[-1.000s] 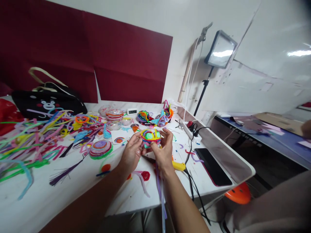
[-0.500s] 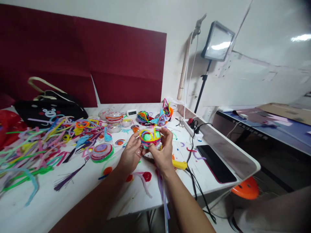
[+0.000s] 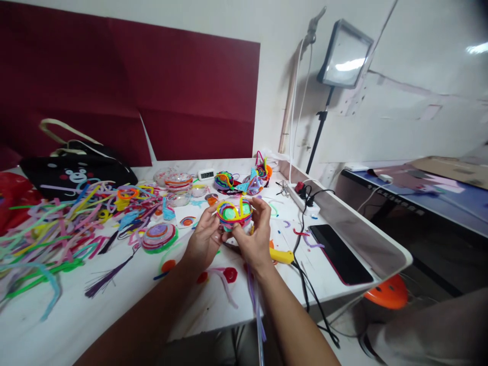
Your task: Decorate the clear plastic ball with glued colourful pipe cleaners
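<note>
Both my hands hold a small round bowl-shaped piece (image 3: 234, 213) wrapped in coloured pipe cleaners, lifted a little above the white table (image 3: 114, 305). My left hand (image 3: 203, 239) grips its left side with thumb and fingers. My right hand (image 3: 256, 235) curls round its right side, fingers over the rim. Yellow and red pipe cleaners arch across the top of the piece. A purple pipe cleaner (image 3: 254, 295) trails down below my right wrist.
A heap of loose pipe cleaners (image 3: 57, 223) covers the table's left. A coiled disc (image 3: 158, 237), small bowls (image 3: 179, 183), a yellow glue gun (image 3: 281, 255), a dark phone (image 3: 339, 254), a power strip (image 3: 305, 201) and a black bag (image 3: 76, 170) lie around. A lamp on a stand (image 3: 345, 53) rises at the right.
My hands have turned the wrapped piece slightly and kept hold of it. The camera has shifted a little, so the scene sits marginally lower and to the left.
</note>
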{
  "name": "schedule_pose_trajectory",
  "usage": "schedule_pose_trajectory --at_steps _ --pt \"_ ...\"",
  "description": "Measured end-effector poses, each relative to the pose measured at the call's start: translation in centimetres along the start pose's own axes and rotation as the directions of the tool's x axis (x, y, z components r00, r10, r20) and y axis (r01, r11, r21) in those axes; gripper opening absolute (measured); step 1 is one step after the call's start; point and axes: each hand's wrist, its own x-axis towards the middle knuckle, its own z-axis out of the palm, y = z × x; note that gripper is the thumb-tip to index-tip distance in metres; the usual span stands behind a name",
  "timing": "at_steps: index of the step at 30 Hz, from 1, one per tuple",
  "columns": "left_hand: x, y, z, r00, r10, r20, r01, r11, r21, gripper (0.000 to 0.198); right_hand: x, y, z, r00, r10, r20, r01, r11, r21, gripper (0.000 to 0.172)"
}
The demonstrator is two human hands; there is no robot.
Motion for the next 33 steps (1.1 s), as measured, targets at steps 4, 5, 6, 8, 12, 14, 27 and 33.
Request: schedule_pose_trajectory --at_steps 4,5,6,8,12,14,27,33 --pt "0.11 -0.1 -0.07 1.0 -0.005 -0.007 0.005 1.0 0.0 0.038 -0.02 -0.09 0.01 1.0 0.013 -0.003 -0.013 1.0 0.002 0.063" --pt "0.12 -0.12 -0.08 1.0 -0.003 -0.004 0.003 1.0 0.0 0.039 0.0 -0.13 0.01 1.0 0.018 -0.005 -0.018 1.0 0.004 0.063" --pt "0.12 -0.15 -0.09 1.0 0.001 0.001 -0.001 1.0 0.0 0.039 0.04 -0.18 -0.01 1.0 0.024 -0.006 -0.024 1.0 0.007 0.062" --pt "0.09 -0.2 -0.08 1.0 0.004 0.012 -0.004 1.0 0.0 0.039 0.12 -0.26 -0.05 0.999 0.032 -0.009 -0.032 0.999 0.008 0.061" --pt "-0.04 -0.31 0.01 1.0 0.0 0.005 0.0 1.0 0.014 0.037 0.25 -0.3 -0.12 0.999 0.052 -0.003 -0.052 0.999 -0.002 0.059" --pt "-0.08 -0.33 0.07 1.0 -0.008 -0.007 0.008 1.0 0.03 0.039 0.26 -0.25 -0.11 0.998 0.068 -0.008 -0.068 0.998 -0.008 0.059" --pt "-0.29 -0.37 0.36 1.0 -0.011 -0.01 0.011 1.0 0.01 0.036 0.35 -0.21 -0.07 0.991 0.124 -0.044 -0.125 0.992 -0.007 0.062" --pt "-0.39 -0.45 0.23 1.0 0.002 0.004 -0.002 1.0 0.013 0.038 0.22 -0.07 -0.06 0.992 0.122 -0.042 -0.122 0.992 0.011 0.062"
